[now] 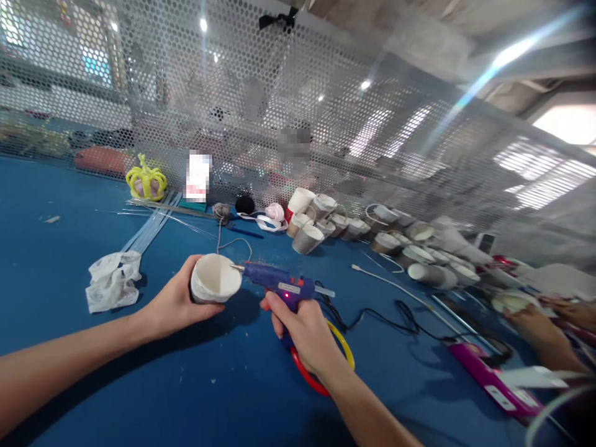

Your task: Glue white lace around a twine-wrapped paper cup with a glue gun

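Note:
My left hand [179,299] is wrapped round a white paper cup [215,279], its open mouth tilted toward me above the blue table. In my right hand [302,329] is a blue glue gun [279,280] with a small red light lit on its body. The metal nozzle meets the cup's right rim; whether it touches or hovers just over it, I cannot tell. A clear glue stick [325,290] pokes out of the gun's back. Beneath my right wrist lie a red ring [308,377] and a yellow ring [344,347], partly hidden.
Crumpled white fabric [113,282] lies left of the cup. Several cups [308,239] line the mesh partition [261,118], near grey yarn [221,212] and a yellow crown-like piece [146,182]. A black cord [367,313] runs toward a purple power strip [493,382]. Another person's hand [531,323] works at right.

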`<state>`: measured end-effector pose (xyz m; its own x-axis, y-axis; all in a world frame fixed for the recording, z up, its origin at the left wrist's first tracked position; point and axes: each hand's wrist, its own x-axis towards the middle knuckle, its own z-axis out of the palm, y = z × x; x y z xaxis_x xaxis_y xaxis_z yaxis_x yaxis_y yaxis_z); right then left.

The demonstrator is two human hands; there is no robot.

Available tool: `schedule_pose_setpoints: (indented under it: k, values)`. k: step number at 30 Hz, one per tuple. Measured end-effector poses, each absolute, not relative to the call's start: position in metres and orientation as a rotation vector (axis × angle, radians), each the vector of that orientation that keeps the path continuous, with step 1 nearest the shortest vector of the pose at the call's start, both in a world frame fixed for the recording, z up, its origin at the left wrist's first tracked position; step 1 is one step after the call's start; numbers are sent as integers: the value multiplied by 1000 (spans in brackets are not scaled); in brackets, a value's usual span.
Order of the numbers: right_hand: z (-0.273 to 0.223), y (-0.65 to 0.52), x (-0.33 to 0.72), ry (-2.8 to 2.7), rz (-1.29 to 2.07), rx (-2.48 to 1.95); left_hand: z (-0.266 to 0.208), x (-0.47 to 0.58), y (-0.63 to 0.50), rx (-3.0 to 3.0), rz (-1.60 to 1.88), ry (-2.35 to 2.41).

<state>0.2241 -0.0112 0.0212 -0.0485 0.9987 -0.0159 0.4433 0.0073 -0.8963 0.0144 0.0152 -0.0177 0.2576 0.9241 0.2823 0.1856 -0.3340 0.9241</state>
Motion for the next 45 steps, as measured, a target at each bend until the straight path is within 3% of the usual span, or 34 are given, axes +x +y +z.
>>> schedule_pose_setpoints:
  k: [21,27,35,45]
  values:
    - [34,-8,240,-1873,759,-1679,-21,12,18,1869,1024,1045]
    - [34,-7,242,-1729,1050,-1510,-23,11,19,1813,1062,1041]
    - [22,-2,231,-947,1718,-1065,-22,13,16,1613,1094,917]
    - [14,-4,223,-635,2004,-975,-21,16,14,1525,1165,893]
